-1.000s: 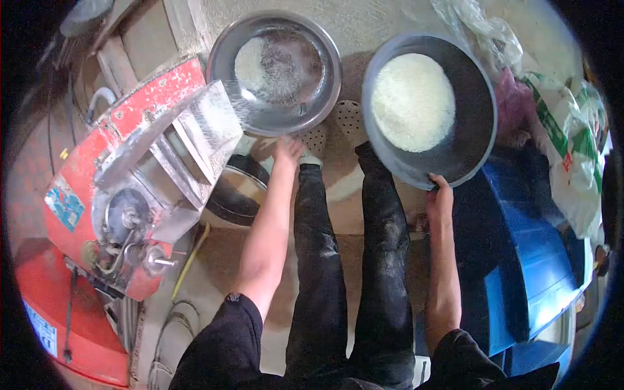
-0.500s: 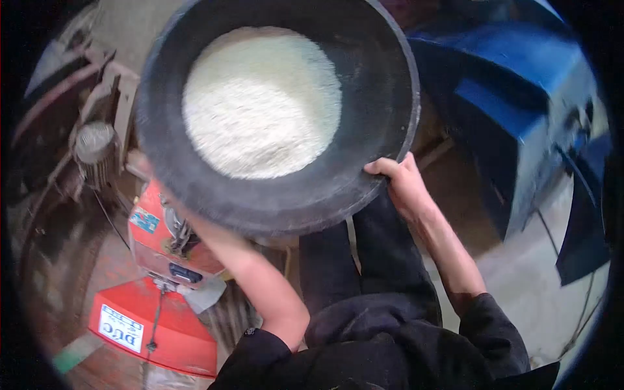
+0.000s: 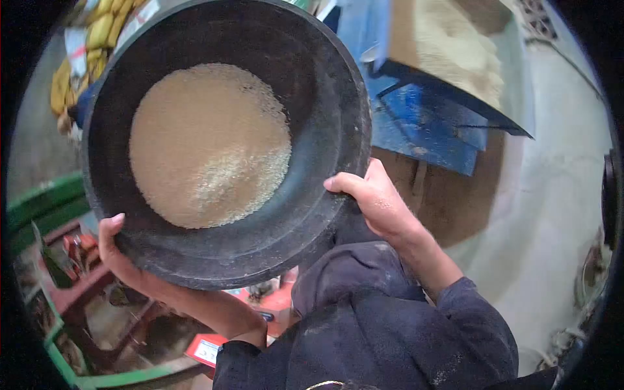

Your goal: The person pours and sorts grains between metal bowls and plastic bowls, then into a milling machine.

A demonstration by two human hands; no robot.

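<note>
A wide black basin [image 3: 318, 175] is held up in front of me, tilted so its inside faces me. A heap of pale grain that looks like rice [image 3: 208, 143] lies in its bottom, paler and coarser at the lower right. My left hand [image 3: 117, 250] grips the lower-left rim, thumb up at the edge and the other fingers hidden behind the basin. At the lower right, my right hand [image 3: 380, 201] is closed on the rim with its thumb over the inside. A few grains stick to the back of that hand.
A blue metal machine [image 3: 416, 123] stands at the upper right, with a tray of pale grain [image 3: 458, 52] on it. Yellow sacks [image 3: 97, 32] are stacked at the upper left. Green and red machine framing [image 3: 49, 201] and a red machine part [image 3: 279, 305] are at the lower left.
My view has turned, bringing the grain tray and yellow sacks into sight. The basin sits further left and lower in view, still in both hands, and the grain looks browner.
</note>
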